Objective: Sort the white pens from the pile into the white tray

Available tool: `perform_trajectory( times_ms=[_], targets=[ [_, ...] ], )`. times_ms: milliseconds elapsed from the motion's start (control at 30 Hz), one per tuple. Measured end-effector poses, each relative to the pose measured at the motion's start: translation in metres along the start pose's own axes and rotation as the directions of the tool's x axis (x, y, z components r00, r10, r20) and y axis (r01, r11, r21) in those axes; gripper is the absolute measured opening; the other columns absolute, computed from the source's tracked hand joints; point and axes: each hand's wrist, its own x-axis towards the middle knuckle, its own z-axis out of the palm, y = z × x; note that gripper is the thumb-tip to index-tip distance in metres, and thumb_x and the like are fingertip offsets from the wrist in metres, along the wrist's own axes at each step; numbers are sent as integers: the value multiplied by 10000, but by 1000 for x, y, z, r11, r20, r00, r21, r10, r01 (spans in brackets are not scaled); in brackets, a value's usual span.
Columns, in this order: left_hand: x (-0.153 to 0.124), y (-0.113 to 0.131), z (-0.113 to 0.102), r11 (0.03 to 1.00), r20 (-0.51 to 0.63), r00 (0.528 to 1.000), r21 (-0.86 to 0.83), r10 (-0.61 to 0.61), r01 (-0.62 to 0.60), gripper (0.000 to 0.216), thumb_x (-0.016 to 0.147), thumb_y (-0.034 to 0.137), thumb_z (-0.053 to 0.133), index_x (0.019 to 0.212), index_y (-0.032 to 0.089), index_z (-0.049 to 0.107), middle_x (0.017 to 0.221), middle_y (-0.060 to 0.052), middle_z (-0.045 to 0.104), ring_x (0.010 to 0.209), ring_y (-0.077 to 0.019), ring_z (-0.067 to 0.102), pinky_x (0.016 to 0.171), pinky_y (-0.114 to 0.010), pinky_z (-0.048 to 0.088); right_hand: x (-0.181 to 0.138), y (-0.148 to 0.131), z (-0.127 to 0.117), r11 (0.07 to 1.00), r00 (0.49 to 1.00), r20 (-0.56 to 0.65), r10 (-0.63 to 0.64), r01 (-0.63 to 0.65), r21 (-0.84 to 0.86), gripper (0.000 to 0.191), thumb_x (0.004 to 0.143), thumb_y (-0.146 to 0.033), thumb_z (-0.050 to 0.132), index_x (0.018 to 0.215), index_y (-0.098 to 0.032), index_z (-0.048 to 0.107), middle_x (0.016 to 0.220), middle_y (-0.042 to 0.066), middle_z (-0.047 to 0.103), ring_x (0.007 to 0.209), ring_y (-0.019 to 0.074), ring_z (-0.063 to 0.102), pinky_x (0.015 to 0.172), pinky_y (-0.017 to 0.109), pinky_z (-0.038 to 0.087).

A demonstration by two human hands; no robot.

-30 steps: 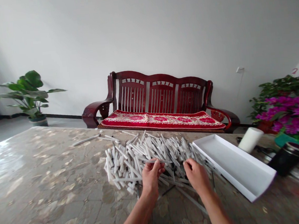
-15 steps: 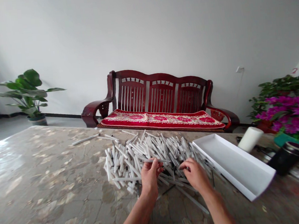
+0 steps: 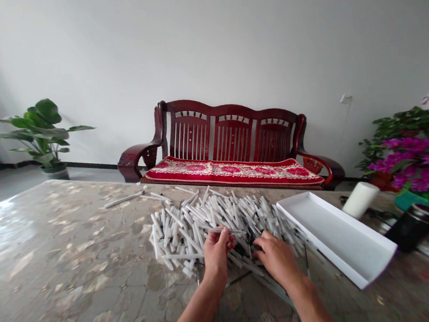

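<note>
My left hand point(image 3: 216, 249) is closed in a pinch on a slim, greyish, pen-like tube point(image 3: 226, 230), held roughly level over the front of a heap. That heap point(image 3: 190, 221) is made of many whitish, pen-like tubes, with dark thin pieces among them. At the heap's right front, my right hand point(image 3: 274, 254) has its fingers curled down among dark bits of the pile. Whatever lies between those fingertips is too small and blurred to make out. Longer tubes point(image 3: 263, 275) stick out of the heap below the right hand.
A shallow white box point(image 3: 343, 239) lies right of the heap. Beyond it are a white cylinder point(image 3: 361, 200), a black cup point(image 3: 416, 226) and purple flowers point(image 3: 423, 166). Loose tubes point(image 3: 123, 199) lie at the table's point(image 3: 75, 255) far side, before a wooden bench point(image 3: 230, 134).
My right hand has shifted slightly left, its fingertips now down at the dark bits in the heap. The left hand keeps its tube in nearly the same place.
</note>
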Motion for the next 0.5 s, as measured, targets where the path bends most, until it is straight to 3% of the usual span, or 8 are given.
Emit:
perform_trajectory(
  times_ms=[133, 233, 367, 500],
  targets=[
    [1, -1, -1, 1000, 3, 1000, -1, 3, -3, 536, 427, 459, 934, 762, 158, 644, 640, 36, 640, 582, -118, 627, 521, -217, 496, 3, 3, 7, 993, 996, -89, 9, 1, 117, 149, 843, -180, 599, 841, -253, 728, 950, 37, 703, 876, 187, 686, 706, 255, 447],
    [1, -1, -2, 1000, 12, 1000, -22, -4, 4, 515, 442, 435, 938, 769, 156, 654, 664, 20, 664, 615, -132, 658, 539, -219, 513, 9, 8, 13, 920, 970, -219, 101, -7, 392, 148, 844, -254, 564, 890, -238, 704, 891, 45, 718, 823, 201, 687, 713, 280, 488],
    [0, -3, -3, 998, 41, 998, -41, -42, 44, 489, 448, 405, 947, 760, 152, 666, 689, 0, 695, 649, -145, 687, 579, -223, 541, 14, 5, 18, 631, 945, -232, 231, 36, 775, 274, 815, -412, 574, 1007, -235, 660, 801, 33, 706, 714, 222, 686, 599, 309, 531],
    [-1, -4, -3, 996, 68, 995, -48, -72, 76, 441, 476, 357, 951, 762, 152, 685, 710, -11, 712, 669, -154, 704, 606, -229, 562, 14, -7, 20, 371, 943, -139, 303, 18, 928, 271, 785, -482, 637, 950, -270, 603, 820, 29, 716, 728, 241, 712, 561, 322, 562]
  ],
)
